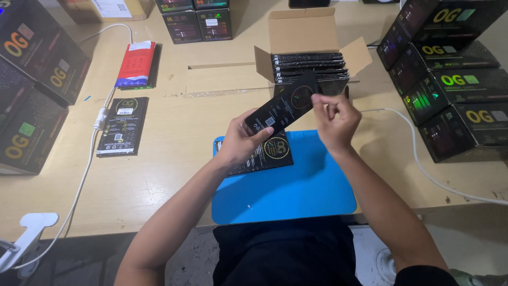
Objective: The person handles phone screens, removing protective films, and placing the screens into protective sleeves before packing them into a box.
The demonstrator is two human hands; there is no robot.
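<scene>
My left hand (241, 142) grips the lower end of a slim black packaged item (283, 104), held tilted above the blue mat (307, 185). My right hand (334, 119) pinches the item's upper end with fingertips closed on its edge. A second flat black package (267, 154) lies on the mat just under my left hand. Behind my hands stands an open cardboard box (304, 39) holding several similar black packages on edge.
Stacks of black boxes rise at the right (450, 74), left (29, 90) and back (196, 21). A red and white package (136, 64) and a flat black package (123, 127) lie left. White cables (418, 153) cross the wooden table (159, 175).
</scene>
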